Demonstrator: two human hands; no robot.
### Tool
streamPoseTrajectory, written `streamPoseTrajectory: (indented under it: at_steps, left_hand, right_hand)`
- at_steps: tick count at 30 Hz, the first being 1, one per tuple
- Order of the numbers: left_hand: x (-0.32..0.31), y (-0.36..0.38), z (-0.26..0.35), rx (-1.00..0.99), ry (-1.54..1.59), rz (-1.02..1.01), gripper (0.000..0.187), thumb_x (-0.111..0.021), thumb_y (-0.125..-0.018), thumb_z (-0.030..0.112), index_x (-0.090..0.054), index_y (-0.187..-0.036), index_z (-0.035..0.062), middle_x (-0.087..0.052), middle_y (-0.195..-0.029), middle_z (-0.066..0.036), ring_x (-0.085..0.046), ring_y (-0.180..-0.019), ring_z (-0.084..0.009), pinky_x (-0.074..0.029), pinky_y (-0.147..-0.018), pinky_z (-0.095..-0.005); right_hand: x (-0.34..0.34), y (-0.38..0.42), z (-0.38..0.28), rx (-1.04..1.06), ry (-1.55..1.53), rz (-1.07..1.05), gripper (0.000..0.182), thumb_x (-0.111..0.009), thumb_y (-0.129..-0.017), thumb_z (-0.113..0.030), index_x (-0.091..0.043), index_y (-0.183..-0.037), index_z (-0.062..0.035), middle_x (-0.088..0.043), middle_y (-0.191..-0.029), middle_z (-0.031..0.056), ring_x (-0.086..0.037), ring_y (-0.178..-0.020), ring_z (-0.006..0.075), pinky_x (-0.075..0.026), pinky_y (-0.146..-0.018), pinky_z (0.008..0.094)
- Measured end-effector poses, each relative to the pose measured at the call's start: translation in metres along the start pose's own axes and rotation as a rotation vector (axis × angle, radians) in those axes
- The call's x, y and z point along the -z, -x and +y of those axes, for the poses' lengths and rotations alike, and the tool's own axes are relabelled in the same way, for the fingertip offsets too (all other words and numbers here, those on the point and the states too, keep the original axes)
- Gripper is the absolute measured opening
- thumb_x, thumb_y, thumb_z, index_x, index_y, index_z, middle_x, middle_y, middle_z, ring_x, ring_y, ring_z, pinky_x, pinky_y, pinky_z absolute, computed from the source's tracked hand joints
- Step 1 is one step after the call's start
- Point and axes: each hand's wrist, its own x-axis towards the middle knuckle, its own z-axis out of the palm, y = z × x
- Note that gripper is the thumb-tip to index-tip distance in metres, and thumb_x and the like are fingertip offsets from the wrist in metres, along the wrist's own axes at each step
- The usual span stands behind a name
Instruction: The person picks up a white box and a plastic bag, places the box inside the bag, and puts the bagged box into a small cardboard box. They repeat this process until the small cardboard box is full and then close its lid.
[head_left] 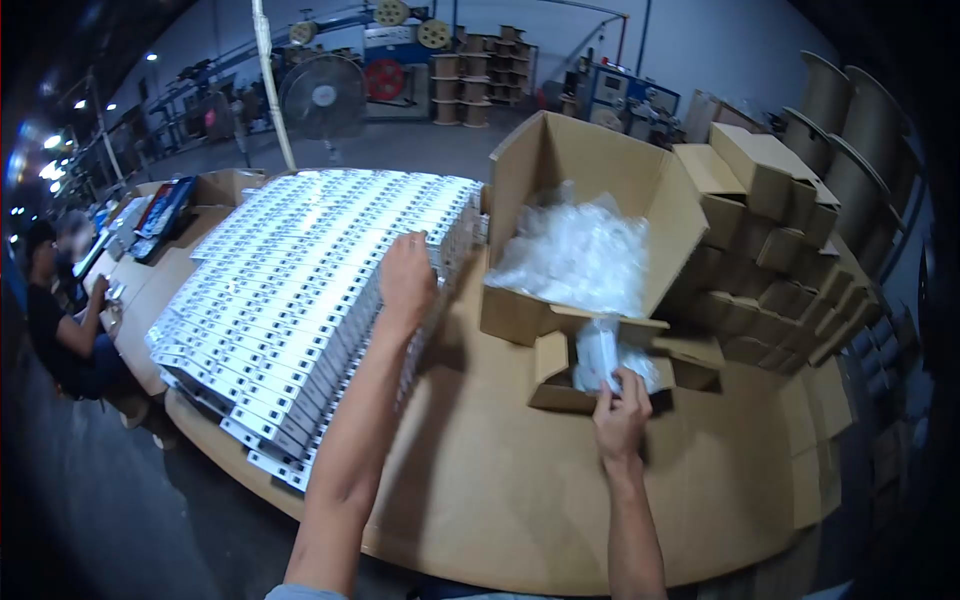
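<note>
My left hand (408, 278) reaches over the right edge of a large stack of flat white boxes (330, 240) with small black marks. Its fingers are bent together against the stack, and what they grip, if anything, is hidden. My right hand (622, 412) pinches a clear plastic bag (600, 350) with something whitish inside. That bag is in the opening of a small cardboard box (553, 370), whose flaps stand open. Right behind it, a big open carton (570, 150) holds a heap of clear plastic bags (580, 250).
Folded small cardboard boxes (770, 250) are piled at the right of the cardboard-covered table (500, 480). A person (65, 310) sits at the left by another table with trays (165, 215). A fan (323, 97), machines and large spools (460, 90) stand behind.
</note>
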Motion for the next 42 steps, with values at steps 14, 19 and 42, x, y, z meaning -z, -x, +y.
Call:
streamPoseTrajectory:
  at_steps: [14, 19, 42]
  left_hand:
    - [-0.027, -0.001, -0.021, -0.022, -0.218, 0.027, 0.044, -0.058, -0.085, 0.001, -0.056, -0.128, 0.0117, -0.060, -0.111, -0.007, -0.059, -0.106, -0.0254, -0.049, -0.086, -0.0375]
    - [-0.028, 0.000, -0.029, -0.017, -0.207, 0.009, 0.020, -0.060, -0.087, 0.005, -0.067, -0.104, 0.0098, -0.058, -0.107, -0.008, -0.058, -0.101, -0.0252, -0.049, -0.082, -0.0369]
    - [0.093, 0.151, 0.199, -0.220, 0.790, -0.297, 0.031, -0.086, -0.070, 0.004, -0.070, -0.096, 0.0072, -0.064, -0.113, -0.010, -0.062, -0.115, -0.0350, -0.054, -0.095, -0.0435]
  right_hand:
    - [-0.023, -0.009, 0.013, -0.061, 0.352, -0.187, 0.011, -0.076, -0.082, 0.001, -0.071, -0.089, 0.0052, -0.064, -0.090, 0.0212, -0.067, -0.079, 0.0395, -0.053, -0.071, 0.0461]
    - [-0.018, -0.007, 0.004, -0.212, 0.471, -0.294, 0.017, -0.071, -0.091, -0.014, -0.078, -0.095, 0.0005, -0.061, -0.110, 0.0159, -0.066, -0.093, 0.0371, -0.052, -0.081, 0.0476]
    - [0.046, 0.057, -0.021, -0.542, -0.971, -0.180, 0.038, -0.056, -0.104, -0.008, -0.050, -0.141, -0.0006, -0.067, -0.117, 0.0119, -0.064, -0.102, 0.0153, -0.059, -0.083, 0.0321]
